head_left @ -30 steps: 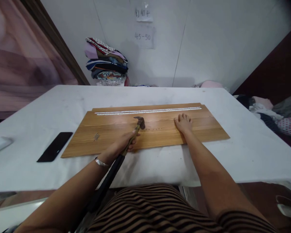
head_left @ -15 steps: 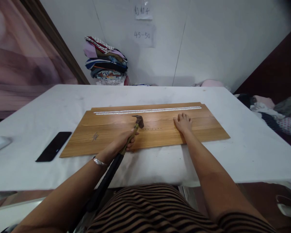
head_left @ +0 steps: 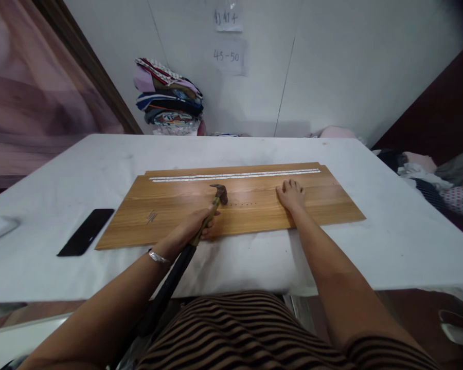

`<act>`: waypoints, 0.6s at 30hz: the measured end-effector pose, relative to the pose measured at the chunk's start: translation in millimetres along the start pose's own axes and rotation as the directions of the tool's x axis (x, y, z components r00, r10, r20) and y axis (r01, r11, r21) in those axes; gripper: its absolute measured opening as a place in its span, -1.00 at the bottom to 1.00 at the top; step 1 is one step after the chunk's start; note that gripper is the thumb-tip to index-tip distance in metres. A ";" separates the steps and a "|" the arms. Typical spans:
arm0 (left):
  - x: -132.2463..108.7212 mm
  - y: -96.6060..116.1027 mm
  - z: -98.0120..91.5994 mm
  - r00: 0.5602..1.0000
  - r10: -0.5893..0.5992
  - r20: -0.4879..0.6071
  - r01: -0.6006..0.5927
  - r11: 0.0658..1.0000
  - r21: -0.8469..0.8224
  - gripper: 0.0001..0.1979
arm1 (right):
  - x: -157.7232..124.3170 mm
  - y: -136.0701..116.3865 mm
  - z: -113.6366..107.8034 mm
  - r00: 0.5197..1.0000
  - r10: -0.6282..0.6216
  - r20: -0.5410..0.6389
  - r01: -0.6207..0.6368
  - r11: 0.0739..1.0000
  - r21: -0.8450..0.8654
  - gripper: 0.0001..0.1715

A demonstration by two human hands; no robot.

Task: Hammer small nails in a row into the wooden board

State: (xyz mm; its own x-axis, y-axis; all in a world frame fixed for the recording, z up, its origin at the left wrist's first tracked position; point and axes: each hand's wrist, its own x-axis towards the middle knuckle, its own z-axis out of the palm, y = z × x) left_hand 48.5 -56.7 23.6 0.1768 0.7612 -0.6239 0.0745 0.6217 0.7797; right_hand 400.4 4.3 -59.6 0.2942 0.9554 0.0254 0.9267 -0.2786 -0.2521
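Observation:
My left hand (head_left: 196,223) is wrapped round the upper handle of a claw hammer (head_left: 221,194). The hammer's dark head is over the middle of a brown wooden board (head_left: 324,200), and its long black grip slants back toward my body. Just right of the head, a row of small dark dots (head_left: 245,204), possibly nails, runs along the board. On the board's right part my right hand (head_left: 292,195) lies palm down with its fingers spread, holding nothing. Several loose nails (head_left: 152,217) rest on the board to the left. Whether the hammer head touches the wood is unclear.
Two white measuring strips (head_left: 235,176) lie along the board's far side. A black phone (head_left: 85,232) is left of the board on the white-covered table (head_left: 231,151). Folded clothes (head_left: 170,97) are stacked by the wall, and more fabric (head_left: 428,174) lies at the right.
The hammer head has shifted very slightly, with my left hand still round the handle. My right hand and the board stay practically where they were.

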 end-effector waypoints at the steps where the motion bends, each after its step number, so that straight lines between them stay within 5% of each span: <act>1: -0.1 0.1 0.1 1.000 -0.003 -0.003 0.003 1.000 0.003 -0.63 | -0.2 -0.2 -0.3 1.000 0.003 0.000 -0.003 1.000 0.000 -0.36; 18: 0.8 -2.1 -2.1 0.999 0.021 0.035 -0.020 1.000 -0.012 -0.64 | 1.2 -0.1 -0.2 1.000 0.008 0.012 -0.008 1.000 -0.018 -0.37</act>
State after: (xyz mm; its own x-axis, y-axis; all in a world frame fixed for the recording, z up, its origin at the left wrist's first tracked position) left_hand 46.4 -57.1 21.4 0.2129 0.7669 -0.6054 0.0592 0.6083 0.7915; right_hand 400.7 5.4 -59.4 0.2990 0.9542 0.0120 0.9285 -0.2880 -0.2344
